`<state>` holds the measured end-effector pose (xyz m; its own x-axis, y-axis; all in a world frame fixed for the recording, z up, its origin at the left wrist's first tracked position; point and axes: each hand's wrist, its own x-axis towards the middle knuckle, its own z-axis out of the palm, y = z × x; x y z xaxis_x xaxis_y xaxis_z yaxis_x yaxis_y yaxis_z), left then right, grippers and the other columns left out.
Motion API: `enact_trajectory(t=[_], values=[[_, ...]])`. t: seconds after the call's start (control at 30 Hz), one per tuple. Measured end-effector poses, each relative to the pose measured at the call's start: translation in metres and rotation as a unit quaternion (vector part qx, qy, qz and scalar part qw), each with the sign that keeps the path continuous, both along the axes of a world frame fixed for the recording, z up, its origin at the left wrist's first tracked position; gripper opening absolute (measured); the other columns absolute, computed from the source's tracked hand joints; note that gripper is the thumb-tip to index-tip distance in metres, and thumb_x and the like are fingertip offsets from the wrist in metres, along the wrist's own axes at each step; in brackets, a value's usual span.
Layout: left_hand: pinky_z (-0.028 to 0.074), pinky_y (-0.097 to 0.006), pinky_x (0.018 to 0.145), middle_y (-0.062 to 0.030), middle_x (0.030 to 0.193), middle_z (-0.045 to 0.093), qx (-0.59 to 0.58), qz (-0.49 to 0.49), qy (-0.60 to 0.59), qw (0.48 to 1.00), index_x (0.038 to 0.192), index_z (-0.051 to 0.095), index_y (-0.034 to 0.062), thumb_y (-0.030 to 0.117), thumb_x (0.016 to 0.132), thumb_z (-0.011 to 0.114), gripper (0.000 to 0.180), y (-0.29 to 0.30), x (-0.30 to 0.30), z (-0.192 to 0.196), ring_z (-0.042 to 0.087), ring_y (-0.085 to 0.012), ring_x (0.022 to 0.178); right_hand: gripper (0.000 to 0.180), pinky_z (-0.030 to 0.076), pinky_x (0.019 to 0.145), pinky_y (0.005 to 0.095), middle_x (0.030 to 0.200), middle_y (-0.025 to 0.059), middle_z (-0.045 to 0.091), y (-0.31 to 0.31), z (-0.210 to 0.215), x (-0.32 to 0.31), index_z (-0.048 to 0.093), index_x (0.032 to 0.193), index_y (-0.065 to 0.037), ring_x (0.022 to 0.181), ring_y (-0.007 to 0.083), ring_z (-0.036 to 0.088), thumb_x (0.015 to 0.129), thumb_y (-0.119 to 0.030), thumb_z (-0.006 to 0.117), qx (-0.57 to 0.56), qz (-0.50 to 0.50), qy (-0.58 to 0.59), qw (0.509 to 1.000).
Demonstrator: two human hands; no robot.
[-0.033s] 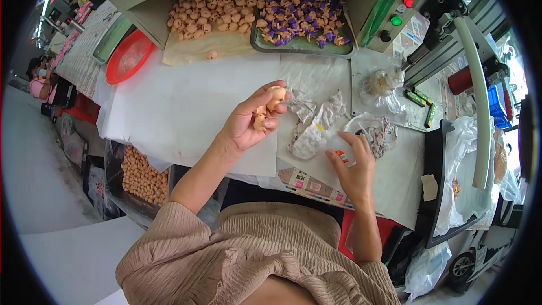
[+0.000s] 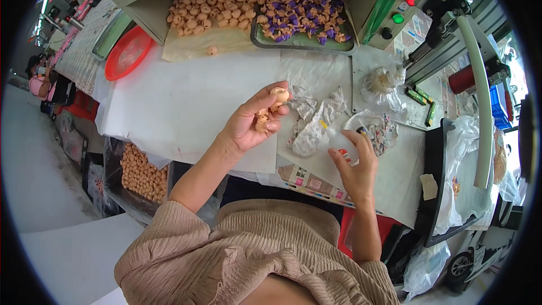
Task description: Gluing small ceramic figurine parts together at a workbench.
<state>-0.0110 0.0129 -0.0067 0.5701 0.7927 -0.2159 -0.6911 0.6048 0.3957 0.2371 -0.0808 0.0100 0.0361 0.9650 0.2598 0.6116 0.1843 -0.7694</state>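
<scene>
My left hand (image 2: pixel 248 118) is closed around small peach-coloured plastic doll parts. A rounded, hollow-looking doll head (image 2: pixel 279 95) sits between the thumb and fingertips, and a smaller peach piece (image 2: pixel 261 122) rests lower in the palm. To the right, my right hand (image 2: pixel 359 161) grips a small whitish squeeze bottle (image 2: pixel 337 140) with a red label and a yellow tip. The bottle tilts, its tip pointing away from me to the left over a crumpled, stained cloth (image 2: pixel 307 138). Part of the bottle is hidden by my fingers.
Many doll heads (image 2: pixel 217 3) lie piled on a shelf beside a dark tray (image 2: pixel 305 49) of purple-and-peach figures. A red bowl (image 2: pixel 129 53) stands left; a bin of peach pieces (image 2: pixel 144 172) sits below. A machine with lit buttons (image 2: pixel 398 18) and a plastic-lined black tray (image 2: pixel 435 192) flank the right.
My right hand and the bottle have shifted very slightly away from me and to the right. The left hand keeps its hold on the doll parts.
</scene>
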Motion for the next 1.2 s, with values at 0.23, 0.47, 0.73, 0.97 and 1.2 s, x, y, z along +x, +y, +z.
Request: enact_trajectory(t=[0.23,0.47,0.73,0.97,1.2], values=[[0.035,-0.017,0.047,-0.0056,0.106,0.059,0.077,-0.042,0.004,0.996,0.132,0.049,0.0071,0.02,0.094,0.06,0.042,-0.032,0.022,-0.023,0.046,-0.0074,0.074,0.041,0.047,0.082,0.0275,0.099,0.0046,0.057,-0.016,0.005,0.001,0.055,0.105,-0.001,0.091,0.013,0.058,0.073,-0.006,0.081,-0.004,-0.036,0.248,0.968],[0.037,-0.017,0.048,-0.0085,0.108,0.059,0.057,-0.061,0.028,0.996,0.126,0.052,0.0068,0.021,0.095,0.057,0.035,-0.045,0.036,-0.018,0.051,-0.0082,0.077,0.048,0.046,0.075,0.0252,0.094,0.004,0.057,-0.023,0.011,0.002,0.056,0.101,-0.003,0.085,0.0112,0.055,0.067,-0.017,0.087,0.029,-0.069,0.262,0.962],[0.057,-0.018,0.066,-0.0075,0.108,0.061,-0.057,-0.012,-0.035,0.998,0.122,0.058,0.0084,0.014,0.094,0.059,0.029,-0.043,0.037,-0.033,0.062,-0.0176,0.103,0.044,0.045,0.075,0.0288,0.09,0.0068,0.057,-0.016,0.007,0.007,0.061,0.098,-0.002,0.083,0.0175,0.055,0.066,-0.016,0.087,0.111,-0.052,0.164,0.979],[0.057,-0.021,0.087,-0.0107,0.108,0.061,-0.133,-0.018,-0.076,0.988,0.119,0.058,0.001,0.002,0.091,0.059,0.028,-0.045,0.038,-0.023,0.057,-0.0223,0.114,0.042,0.043,0.074,0.0275,0.086,0.0051,0.055,-0.017,0.002,-0.002,0.062,0.099,0.0,0.081,0.0159,0.053,0.069,-0.017,0.085,0.135,-0.059,0.084,0.986],[0.057,-0.023,0.087,-0.0099,0.109,0.061,-0.091,-0.025,-0.061,0.994,0.123,0.056,0.0028,0.002,0.09,0.061,0.034,-0.045,0.037,-0.029,0.059,-0.0225,0.111,0.043,0.044,0.072,0.0284,0.086,0.0058,0.059,-0.013,0.0,-0.007,0.063,0.1,-0.001,0.08,0.017,0.054,0.068,-0.019,0.086,0.121,-0.042,0.067,0.989]])
